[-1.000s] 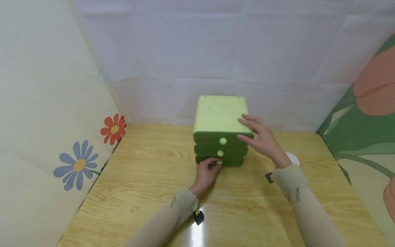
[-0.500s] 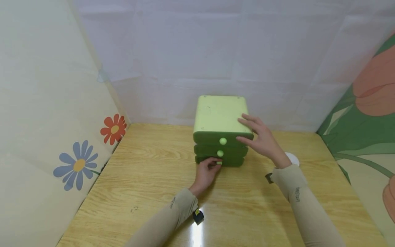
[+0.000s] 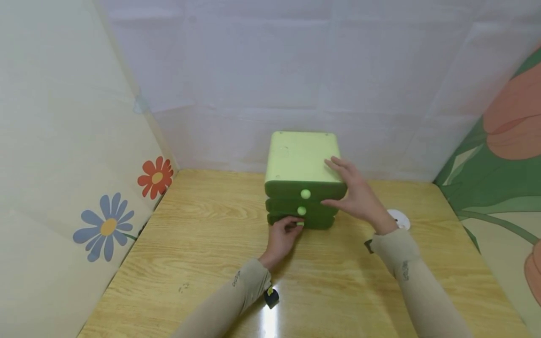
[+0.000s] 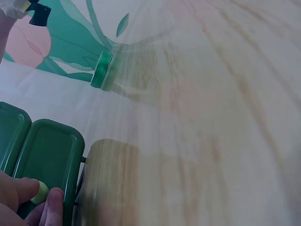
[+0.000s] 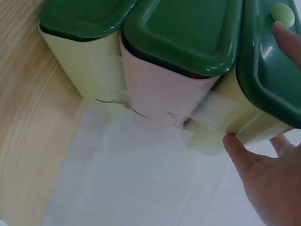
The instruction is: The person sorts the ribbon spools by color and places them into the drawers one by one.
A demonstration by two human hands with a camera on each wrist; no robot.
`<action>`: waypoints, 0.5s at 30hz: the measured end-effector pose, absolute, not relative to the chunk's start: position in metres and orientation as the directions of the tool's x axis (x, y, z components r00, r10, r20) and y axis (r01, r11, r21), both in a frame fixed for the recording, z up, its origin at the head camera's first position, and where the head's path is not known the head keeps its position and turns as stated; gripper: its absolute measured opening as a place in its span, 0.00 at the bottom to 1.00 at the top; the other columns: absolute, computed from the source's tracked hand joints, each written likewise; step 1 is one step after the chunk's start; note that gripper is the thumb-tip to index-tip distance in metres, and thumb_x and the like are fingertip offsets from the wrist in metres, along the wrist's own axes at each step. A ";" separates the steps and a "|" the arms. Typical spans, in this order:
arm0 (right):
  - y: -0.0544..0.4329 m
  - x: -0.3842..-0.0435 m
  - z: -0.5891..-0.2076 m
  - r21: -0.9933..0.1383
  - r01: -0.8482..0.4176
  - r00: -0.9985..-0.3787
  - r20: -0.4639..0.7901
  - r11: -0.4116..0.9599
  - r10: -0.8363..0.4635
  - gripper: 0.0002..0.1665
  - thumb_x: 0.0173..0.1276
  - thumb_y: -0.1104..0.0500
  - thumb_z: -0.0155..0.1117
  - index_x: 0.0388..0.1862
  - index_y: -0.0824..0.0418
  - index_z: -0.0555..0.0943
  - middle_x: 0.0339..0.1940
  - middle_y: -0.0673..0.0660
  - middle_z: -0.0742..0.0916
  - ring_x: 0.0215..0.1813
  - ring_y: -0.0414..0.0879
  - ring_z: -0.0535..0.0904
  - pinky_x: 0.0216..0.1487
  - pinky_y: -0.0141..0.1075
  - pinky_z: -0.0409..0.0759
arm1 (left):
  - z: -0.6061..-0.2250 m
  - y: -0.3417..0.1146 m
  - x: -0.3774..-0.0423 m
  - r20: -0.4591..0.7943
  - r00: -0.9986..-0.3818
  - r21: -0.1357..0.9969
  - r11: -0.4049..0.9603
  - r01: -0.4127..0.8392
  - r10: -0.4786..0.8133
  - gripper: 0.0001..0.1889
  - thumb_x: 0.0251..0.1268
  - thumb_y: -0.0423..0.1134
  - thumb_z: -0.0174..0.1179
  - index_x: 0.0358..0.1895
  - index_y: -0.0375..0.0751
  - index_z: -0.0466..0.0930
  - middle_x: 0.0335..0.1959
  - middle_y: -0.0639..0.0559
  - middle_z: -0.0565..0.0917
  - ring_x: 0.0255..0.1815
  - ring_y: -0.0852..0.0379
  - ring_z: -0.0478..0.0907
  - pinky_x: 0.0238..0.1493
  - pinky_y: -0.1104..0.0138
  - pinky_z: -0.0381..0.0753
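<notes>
A small drawer cabinet (image 3: 302, 155) with a pale green top and dark green drawer fronts stands near the back wall. Each of its three drawers has a light green round knob. My left hand (image 3: 282, 238) pinches the lowest drawer's knob (image 4: 41, 193) between thumb and fingers; the left wrist view shows this close up. On the cabinet's right, my right hand (image 3: 359, 195) is spread. One of its fingers touches the cabinet near its upper edge, while the thumb lies before the fronts, near the top knob (image 5: 282, 15) in the right wrist view.
Behind my right wrist, a round white-topped thing (image 3: 400, 218) stands on the wooden table (image 3: 203, 244). A short green cylinder (image 4: 101, 69) shows in the left wrist view. White sheeting (image 3: 262, 70) rises behind the cabinet, and flower-printed panels flank the table.
My right thumb has dropped from the top drawer front to about middle-drawer height, and that hand has tilted slightly. The left hand stays on the lowest knob; the cabinet has not visibly moved.
</notes>
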State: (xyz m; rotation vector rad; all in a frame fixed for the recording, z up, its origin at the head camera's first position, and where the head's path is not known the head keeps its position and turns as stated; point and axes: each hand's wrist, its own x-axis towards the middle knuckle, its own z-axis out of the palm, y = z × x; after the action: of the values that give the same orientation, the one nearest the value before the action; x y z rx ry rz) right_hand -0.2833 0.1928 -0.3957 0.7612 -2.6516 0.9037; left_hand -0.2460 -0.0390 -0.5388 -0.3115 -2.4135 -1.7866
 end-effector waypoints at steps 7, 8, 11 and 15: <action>0.188 -0.280 -0.404 -0.314 -0.635 -0.744 0.491 0.706 -0.452 0.66 0.47 0.52 0.89 0.83 0.46 0.62 0.85 0.54 0.62 0.87 0.59 0.47 0.76 0.70 0.62 | -0.537 -0.039 -0.245 0.225 -0.970 0.924 0.295 0.242 0.090 0.07 0.68 0.29 0.67 0.46 0.38 0.89 0.42 0.43 0.90 0.44 0.48 0.86 0.47 0.69 0.86; 0.187 -0.280 -0.404 -0.283 -0.650 -0.725 0.508 0.705 -0.465 0.67 0.46 0.52 0.90 0.83 0.46 0.62 0.84 0.54 0.63 0.86 0.59 0.49 0.75 0.69 0.63 | -0.537 -0.039 -0.245 0.224 -0.970 0.925 0.293 0.241 0.091 0.07 0.68 0.29 0.67 0.46 0.38 0.89 0.43 0.43 0.90 0.44 0.48 0.86 0.47 0.69 0.86; 0.186 -0.281 -0.406 -0.210 -0.689 -0.671 0.547 0.694 -0.501 0.68 0.43 0.53 0.91 0.82 0.48 0.62 0.82 0.55 0.67 0.85 0.60 0.54 0.73 0.67 0.68 | -0.537 -0.039 -0.245 0.217 -0.972 0.929 0.288 0.234 0.091 0.07 0.68 0.29 0.67 0.46 0.38 0.89 0.43 0.43 0.90 0.45 0.48 0.86 0.47 0.69 0.85; 0.185 -0.280 -0.408 -0.166 -0.704 -0.639 0.572 0.690 -0.515 0.68 0.41 0.58 0.92 0.81 0.51 0.64 0.81 0.57 0.68 0.83 0.61 0.57 0.68 0.65 0.75 | -0.537 -0.039 -0.245 0.217 -0.972 0.931 0.280 0.235 0.092 0.07 0.68 0.29 0.67 0.46 0.37 0.89 0.44 0.43 0.90 0.44 0.48 0.87 0.47 0.69 0.86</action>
State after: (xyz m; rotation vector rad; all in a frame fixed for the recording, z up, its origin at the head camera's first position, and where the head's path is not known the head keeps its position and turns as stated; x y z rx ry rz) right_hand -0.2803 0.1846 -0.4076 0.9380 -2.4106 0.5191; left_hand -0.2451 -0.0391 -0.5371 -0.3096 -2.4139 -1.7897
